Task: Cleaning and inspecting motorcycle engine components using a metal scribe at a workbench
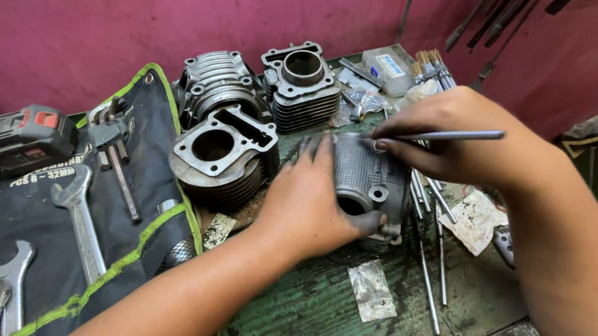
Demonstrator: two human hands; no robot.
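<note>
A grey metal engine cylinder head (370, 178) lies on the worn green bench (315, 313) in the middle of the view. My left hand (311, 198), blackened with grease, grips its left side, thumb hooked under its front edge. My right hand (453, 135) rests on the part's top right corner and pinches a thin metal rod (453, 136) like a pen, its tip on the part's upper surface.
Three finned engine cylinders (224, 158) (216, 85) (301, 85) stand behind and left. A black tool roll (55, 240) with wrenches (81, 221) lies at left, a battery pack (24, 138) beyond it. Long rods (430, 280), a small plastic bag (372, 291), brushes (434, 66) and a small box (388, 68) lie around.
</note>
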